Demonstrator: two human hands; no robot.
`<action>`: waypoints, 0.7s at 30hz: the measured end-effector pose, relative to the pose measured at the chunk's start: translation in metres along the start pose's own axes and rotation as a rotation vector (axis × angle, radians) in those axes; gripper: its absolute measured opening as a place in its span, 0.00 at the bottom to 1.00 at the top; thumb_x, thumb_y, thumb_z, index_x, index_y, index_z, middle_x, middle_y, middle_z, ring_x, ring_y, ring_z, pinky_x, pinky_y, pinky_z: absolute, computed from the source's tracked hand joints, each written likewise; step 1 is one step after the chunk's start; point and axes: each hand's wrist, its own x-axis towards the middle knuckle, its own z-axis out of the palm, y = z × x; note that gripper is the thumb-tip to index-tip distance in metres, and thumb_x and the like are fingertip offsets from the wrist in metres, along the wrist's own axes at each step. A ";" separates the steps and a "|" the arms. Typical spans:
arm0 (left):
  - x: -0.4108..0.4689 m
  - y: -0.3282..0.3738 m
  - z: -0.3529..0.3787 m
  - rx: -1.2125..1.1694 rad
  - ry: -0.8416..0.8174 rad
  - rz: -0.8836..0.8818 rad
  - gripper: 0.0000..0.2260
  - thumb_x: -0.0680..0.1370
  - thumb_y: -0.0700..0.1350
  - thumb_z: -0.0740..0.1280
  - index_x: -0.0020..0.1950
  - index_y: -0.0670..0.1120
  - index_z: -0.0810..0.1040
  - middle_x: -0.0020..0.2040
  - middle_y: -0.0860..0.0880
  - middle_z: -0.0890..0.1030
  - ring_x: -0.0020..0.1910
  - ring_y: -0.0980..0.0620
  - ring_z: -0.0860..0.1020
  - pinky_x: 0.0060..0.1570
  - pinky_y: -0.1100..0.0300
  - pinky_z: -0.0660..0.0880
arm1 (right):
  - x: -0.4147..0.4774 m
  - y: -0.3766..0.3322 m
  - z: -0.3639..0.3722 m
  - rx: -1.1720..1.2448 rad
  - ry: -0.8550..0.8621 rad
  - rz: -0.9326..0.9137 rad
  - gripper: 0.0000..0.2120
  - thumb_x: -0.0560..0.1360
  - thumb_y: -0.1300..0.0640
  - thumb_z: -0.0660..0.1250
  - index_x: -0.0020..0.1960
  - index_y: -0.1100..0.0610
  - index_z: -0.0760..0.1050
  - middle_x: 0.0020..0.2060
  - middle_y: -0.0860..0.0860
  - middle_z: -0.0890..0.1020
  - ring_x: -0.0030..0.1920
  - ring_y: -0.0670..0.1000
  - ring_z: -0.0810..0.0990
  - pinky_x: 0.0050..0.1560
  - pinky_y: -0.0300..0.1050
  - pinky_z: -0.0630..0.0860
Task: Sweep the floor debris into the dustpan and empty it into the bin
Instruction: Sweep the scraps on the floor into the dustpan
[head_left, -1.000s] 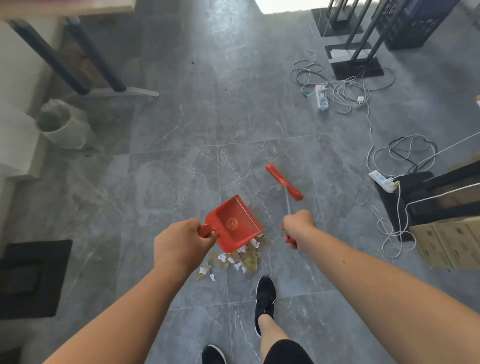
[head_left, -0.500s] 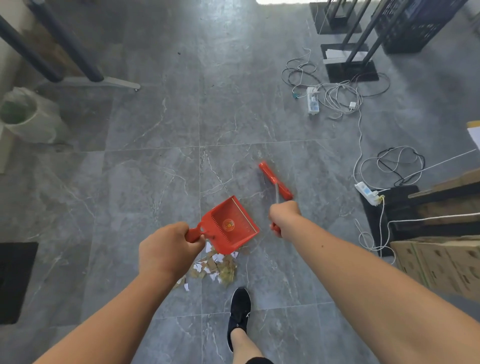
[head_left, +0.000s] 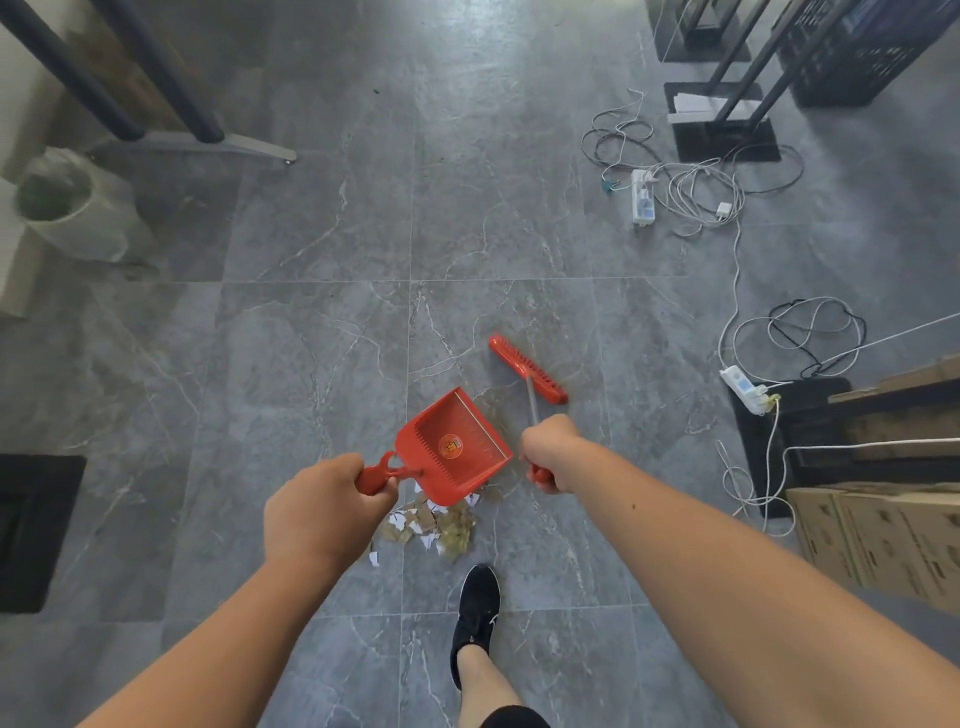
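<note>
My left hand (head_left: 319, 506) grips the handle of a red dustpan (head_left: 454, 449), held above the floor with its open mouth facing away to the right. My right hand (head_left: 550, 451) holds the red handle of a small broom; its red brush head (head_left: 527, 370) hovers just beyond the pan. A pile of paper scraps and dry leaf debris (head_left: 434, 527) lies on the grey tile floor below the pan, partly hidden by it. A bin (head_left: 67, 213) lined with a clear bag stands at the far left by the wall.
My black shoe (head_left: 477, 613) is planted just right of the debris. Tangled cables and power strips (head_left: 644, 197) sprawl at the right. Cardboard boxes (head_left: 883, 540) sit at the right edge, table legs (head_left: 161, 73) at top left, a black mat (head_left: 31, 530) at the left.
The view shifted a little, bringing the bin further into view. Both hands keep their grips; the dustpan and broom stay over the debris, nearly as before.
</note>
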 end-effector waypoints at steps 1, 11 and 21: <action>-0.004 -0.005 0.000 0.001 0.002 -0.007 0.20 0.75 0.59 0.68 0.31 0.46 0.69 0.26 0.50 0.74 0.26 0.51 0.72 0.27 0.61 0.65 | -0.002 0.004 0.005 -0.003 0.000 0.016 0.07 0.76 0.68 0.58 0.53 0.61 0.70 0.30 0.55 0.70 0.24 0.49 0.63 0.20 0.34 0.67; -0.051 -0.085 -0.002 -0.012 0.024 -0.089 0.19 0.74 0.59 0.68 0.31 0.48 0.70 0.28 0.50 0.74 0.28 0.52 0.73 0.28 0.60 0.65 | -0.050 0.056 0.074 -0.048 -0.017 0.063 0.10 0.80 0.61 0.59 0.40 0.62 0.70 0.28 0.55 0.71 0.23 0.50 0.62 0.21 0.33 0.65; -0.127 -0.229 0.002 -0.026 0.056 -0.071 0.20 0.73 0.60 0.70 0.31 0.47 0.70 0.27 0.51 0.74 0.27 0.52 0.71 0.27 0.60 0.65 | -0.112 0.152 0.182 -0.139 -0.025 0.013 0.08 0.78 0.64 0.59 0.40 0.59 0.69 0.29 0.56 0.71 0.22 0.50 0.66 0.22 0.35 0.67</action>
